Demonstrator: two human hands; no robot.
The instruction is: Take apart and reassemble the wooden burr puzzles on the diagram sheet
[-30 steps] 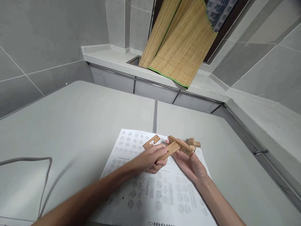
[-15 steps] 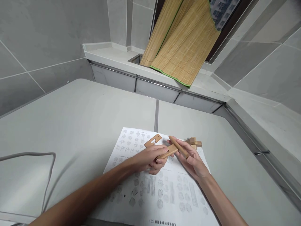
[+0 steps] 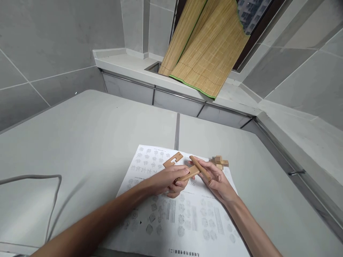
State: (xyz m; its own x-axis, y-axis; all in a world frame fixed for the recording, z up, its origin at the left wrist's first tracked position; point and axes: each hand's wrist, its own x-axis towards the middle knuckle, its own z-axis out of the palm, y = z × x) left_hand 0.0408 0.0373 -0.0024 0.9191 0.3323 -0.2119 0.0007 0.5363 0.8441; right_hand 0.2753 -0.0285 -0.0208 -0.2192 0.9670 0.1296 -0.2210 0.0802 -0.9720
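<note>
Two bare hands work close together over a white printed sheet [image 3: 160, 246], and I watch them through the head camera. The left hand [image 3: 174, 182] pinches a flat wooden bar [image 3: 193, 172], with the thumb on top and the fingers curled below. The right hand [image 3: 218, 181] grips a slanted wooden bar [image 3: 200, 169] between its thumb and fingers; this one shows me mainly its narrow side. The two bars cross just between the hands, but I cannot tell if one is fitted into the other.

About the writing: the heading of the sheet, at the near edge below the hands, stands upside down to me, and only "(二)" at its end is clear. Many small printed figures fill the paper around the hands; their captions are too small to read.

Just beyond the left hand, a notched wooden piece [image 3: 168, 164] lies on the sheet, with a small dark mark near its far end. Beyond the right hand is a cluster of wooden blocks [image 3: 219, 160], near the edge of the paper. The pale table [image 3: 107, 135] extends on both sides of the hands.
</note>
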